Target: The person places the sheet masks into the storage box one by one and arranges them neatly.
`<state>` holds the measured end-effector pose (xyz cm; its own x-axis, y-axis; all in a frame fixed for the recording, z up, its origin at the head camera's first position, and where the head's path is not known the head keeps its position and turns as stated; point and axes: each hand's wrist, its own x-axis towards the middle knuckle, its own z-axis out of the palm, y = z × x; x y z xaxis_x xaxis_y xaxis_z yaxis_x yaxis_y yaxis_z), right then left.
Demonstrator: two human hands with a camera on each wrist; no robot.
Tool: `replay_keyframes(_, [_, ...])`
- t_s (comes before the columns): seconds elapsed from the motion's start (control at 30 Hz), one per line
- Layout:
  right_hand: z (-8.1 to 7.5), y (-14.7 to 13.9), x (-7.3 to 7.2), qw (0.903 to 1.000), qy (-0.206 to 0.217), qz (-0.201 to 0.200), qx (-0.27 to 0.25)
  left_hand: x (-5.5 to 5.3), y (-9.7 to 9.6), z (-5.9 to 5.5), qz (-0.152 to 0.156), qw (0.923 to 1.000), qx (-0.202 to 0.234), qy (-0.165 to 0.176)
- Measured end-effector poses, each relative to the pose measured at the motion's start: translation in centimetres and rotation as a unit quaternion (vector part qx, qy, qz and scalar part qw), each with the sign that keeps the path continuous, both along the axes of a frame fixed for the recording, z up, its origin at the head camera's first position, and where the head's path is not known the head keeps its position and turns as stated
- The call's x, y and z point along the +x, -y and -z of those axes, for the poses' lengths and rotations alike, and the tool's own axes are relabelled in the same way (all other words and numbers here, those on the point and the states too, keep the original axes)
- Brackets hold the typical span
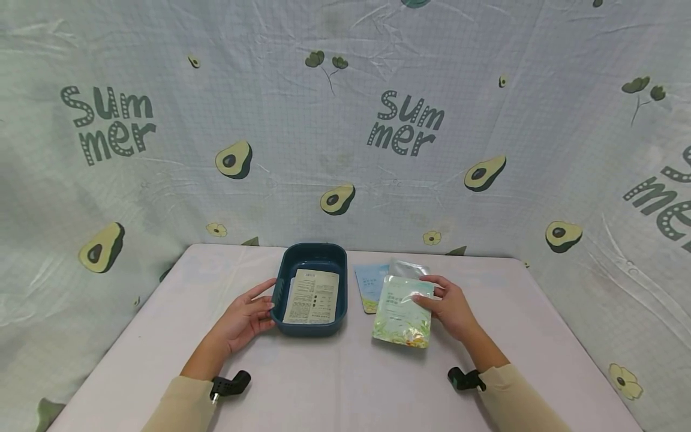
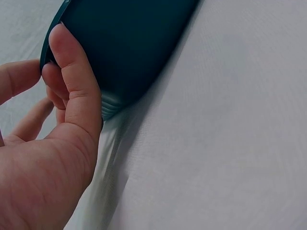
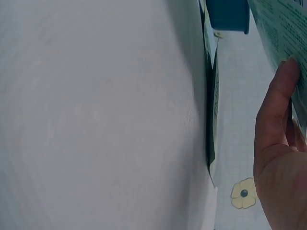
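My left hand [image 1: 245, 318] is at the left side of a dark blue rectangular plastic basin [image 1: 318, 330]. Its fingers touch the basin wall near the rim, seen also in the left wrist view, where the basin [image 2: 124, 43] rises beside the thumb. Inside the basin lies a cream sachet [image 1: 313, 294] with printed text, overlapping another pale edge. At the right, my right hand [image 1: 456, 309] pinches a light green flat sachet [image 1: 402, 309] by its right edge, thumb on top. The sachet [image 3: 280, 28] is tilted above the table in the right wrist view.
Behind the held sachet, a blue sachet [image 1: 369, 282] and a silver sachet [image 1: 407, 269] lie overlapping on the white-covered table [image 1: 335, 378]. A hanging cloth with avocado prints [image 1: 281, 120] stands behind and around the table. Each wrist bears a black camera mount [image 1: 232, 384].
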<state>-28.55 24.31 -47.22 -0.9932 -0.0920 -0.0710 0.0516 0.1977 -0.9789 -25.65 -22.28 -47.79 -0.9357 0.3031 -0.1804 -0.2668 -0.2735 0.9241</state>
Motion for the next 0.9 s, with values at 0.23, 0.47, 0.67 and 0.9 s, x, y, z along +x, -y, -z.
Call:
replay_keyframes(0.23, [0.0,1.0,0.1,1.0,0.008,0.003,-0.003,-0.1,-0.1,0.0,-0.002,1.0,-0.007,0.001])
replay_keyframes(0.47, [0.2,2.0,-0.2,0.9998,0.009,0.001,-0.015,-0.1,-0.1,0.0,-0.001,1.0,-0.006,0.001])
replay_keyframes(0.67, [0.1,2.9,-0.3,0.9998,0.007,-0.006,-0.02,0.0,0.0,0.0,-0.003,1.0,-0.007,0.0])
replay_keyframes(0.9, [0.0,3.9,-0.5,0.9989,0.005,-0.014,-0.045,0.0,0.0,0.0,-0.005,1.0,-0.007,0.001])
